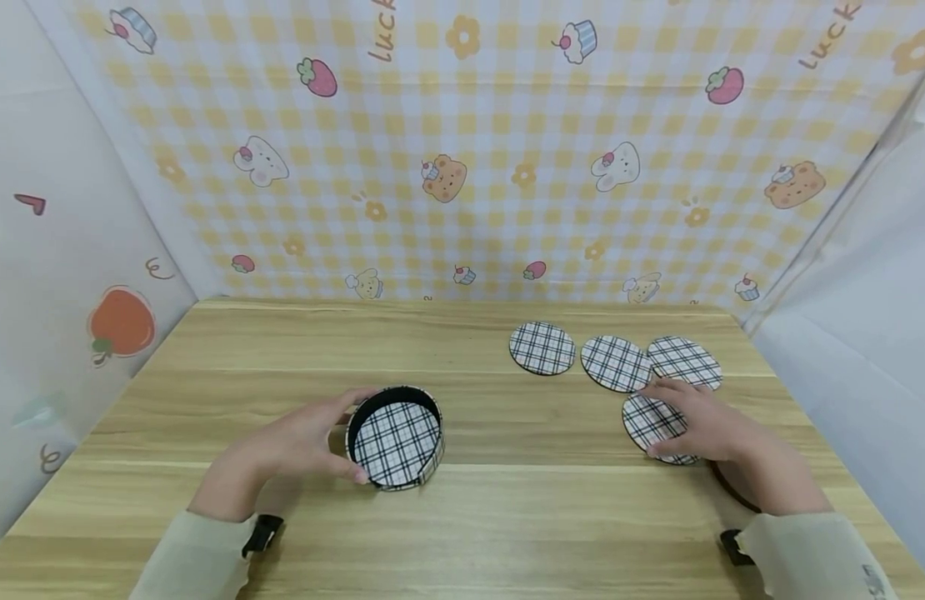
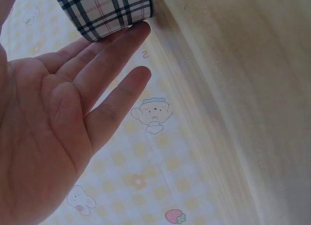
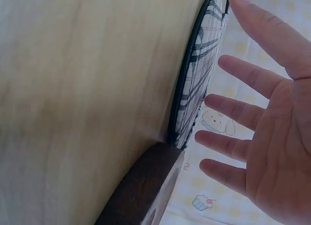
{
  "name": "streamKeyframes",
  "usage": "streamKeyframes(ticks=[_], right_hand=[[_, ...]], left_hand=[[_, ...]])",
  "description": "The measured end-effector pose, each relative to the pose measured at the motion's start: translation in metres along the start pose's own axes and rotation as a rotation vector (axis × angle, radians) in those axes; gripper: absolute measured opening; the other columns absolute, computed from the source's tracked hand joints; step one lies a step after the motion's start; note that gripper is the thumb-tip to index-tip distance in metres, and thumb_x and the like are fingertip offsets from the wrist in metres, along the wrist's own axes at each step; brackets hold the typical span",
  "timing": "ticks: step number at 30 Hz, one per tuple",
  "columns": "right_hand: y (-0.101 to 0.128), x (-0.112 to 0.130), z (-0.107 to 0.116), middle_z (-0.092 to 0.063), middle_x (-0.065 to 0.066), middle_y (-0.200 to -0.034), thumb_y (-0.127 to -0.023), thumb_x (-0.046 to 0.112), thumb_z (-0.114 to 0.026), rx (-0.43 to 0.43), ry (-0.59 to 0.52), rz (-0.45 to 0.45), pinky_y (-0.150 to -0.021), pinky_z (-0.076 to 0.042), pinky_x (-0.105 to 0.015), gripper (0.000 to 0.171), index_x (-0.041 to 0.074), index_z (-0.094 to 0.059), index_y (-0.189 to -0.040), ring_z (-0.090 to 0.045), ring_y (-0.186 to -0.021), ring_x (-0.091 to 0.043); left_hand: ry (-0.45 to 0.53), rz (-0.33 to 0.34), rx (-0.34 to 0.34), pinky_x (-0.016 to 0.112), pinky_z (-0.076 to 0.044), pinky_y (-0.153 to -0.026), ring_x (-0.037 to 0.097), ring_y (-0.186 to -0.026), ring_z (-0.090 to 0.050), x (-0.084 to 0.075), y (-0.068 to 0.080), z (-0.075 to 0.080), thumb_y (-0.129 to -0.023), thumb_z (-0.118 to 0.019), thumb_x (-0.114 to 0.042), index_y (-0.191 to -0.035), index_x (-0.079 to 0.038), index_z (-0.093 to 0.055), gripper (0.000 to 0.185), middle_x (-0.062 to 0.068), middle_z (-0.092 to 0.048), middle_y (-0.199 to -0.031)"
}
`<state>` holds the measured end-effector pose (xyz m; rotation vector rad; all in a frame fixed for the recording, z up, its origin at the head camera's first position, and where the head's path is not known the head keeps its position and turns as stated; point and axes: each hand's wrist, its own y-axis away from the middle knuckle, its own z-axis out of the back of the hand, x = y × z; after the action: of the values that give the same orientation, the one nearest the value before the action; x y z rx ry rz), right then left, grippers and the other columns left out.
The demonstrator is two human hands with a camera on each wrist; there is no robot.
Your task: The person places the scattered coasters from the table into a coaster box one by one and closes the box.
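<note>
My left hand holds a round plaid coaster holder, with its thumb at the near side and fingers at the far side. Plaid also covers the round surface inside the black-lined wall. In the left wrist view, fingertips meet the lower edge of the plaid wall. Over on the right, my right hand is spread above a round plaid coaster, thumb and fingertips by its edges. The right wrist view shows those fingers apart and nearly straight beside the dark-edged coaster.
Three more plaid coasters lie farther back: one coaster, a middle coaster and a right coaster. A dark brown round piece sits partly beneath my right wrist. A checked cloth hangs behind the wooden table.
</note>
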<state>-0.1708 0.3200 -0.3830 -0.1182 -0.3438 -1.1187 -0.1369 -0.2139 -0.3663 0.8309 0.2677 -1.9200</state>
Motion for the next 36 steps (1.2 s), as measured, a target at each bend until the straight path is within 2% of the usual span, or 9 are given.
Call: streamKeyframes(ticks=[7, 16, 23, 28, 36], right_hand=[[0.0006, -0.0025, -0.001, -0.032, -0.037, -0.151, -0.069, 0.044, -0.086, 0.069, -0.052, -0.053, -0.099, -0.024, -0.083, 0.09, 0.006, -0.05, -0.142, -0.029, -0.132, -0.067], [0.0001, 0.0012, -0.0026, -0.031, -0.037, -0.151, -0.069, 0.036, -0.088, 0.063, -0.05, -0.049, -0.098, -0.027, -0.083, 0.088, 0.006, -0.049, -0.142, -0.025, -0.13, -0.072], [0.0022, 0.0012, -0.0048, -0.035, -0.036, -0.149, -0.068, 0.035, -0.088, 0.04, -0.041, -0.026, -0.095, -0.032, -0.081, 0.085, 0.008, -0.052, -0.14, -0.029, -0.128, -0.07], [0.0017, 0.0018, -0.0054, -0.04, -0.033, -0.146, -0.068, 0.038, -0.087, 0.016, -0.025, -0.003, -0.099, -0.03, -0.08, 0.083, 0.008, -0.054, -0.139, -0.034, -0.131, -0.063], [0.0005, 0.0068, -0.0036, -0.042, -0.033, -0.145, -0.069, 0.042, -0.086, 0.01, 0.0, 0.007, -0.095, -0.037, -0.078, 0.084, 0.009, -0.055, -0.139, -0.036, -0.129, -0.065]], left_hand=[[-0.009, 0.0, -0.006, 0.062, -0.045, -0.106, 0.041, -0.131, -0.052, 0.0004, -0.0002, -0.0002, -0.068, -0.088, -0.046, -0.154, -0.008, -0.029, 0.111, 0.016, -0.052, -0.146], [-0.02, 0.005, -0.014, 0.062, -0.045, -0.105, 0.04, -0.13, -0.052, 0.0005, 0.0004, -0.0003, -0.068, -0.088, -0.046, -0.154, -0.009, -0.03, 0.111, 0.015, -0.054, -0.144], [-0.009, -0.006, -0.008, 0.063, -0.046, -0.104, 0.043, -0.128, -0.054, -0.0002, 0.0005, 0.0004, -0.068, -0.088, -0.046, -0.154, -0.008, -0.03, 0.111, 0.017, -0.052, -0.146], [-0.007, -0.024, -0.007, 0.064, -0.046, -0.102, 0.044, -0.127, -0.054, -0.0006, 0.0009, 0.0008, -0.068, -0.087, -0.047, -0.154, -0.007, -0.03, 0.111, 0.018, -0.052, -0.145], [0.001, -0.029, -0.013, 0.063, -0.046, -0.103, 0.043, -0.128, -0.054, -0.0013, 0.0014, 0.0011, -0.068, -0.088, -0.045, -0.154, -0.007, -0.03, 0.11, 0.017, -0.052, -0.146]])
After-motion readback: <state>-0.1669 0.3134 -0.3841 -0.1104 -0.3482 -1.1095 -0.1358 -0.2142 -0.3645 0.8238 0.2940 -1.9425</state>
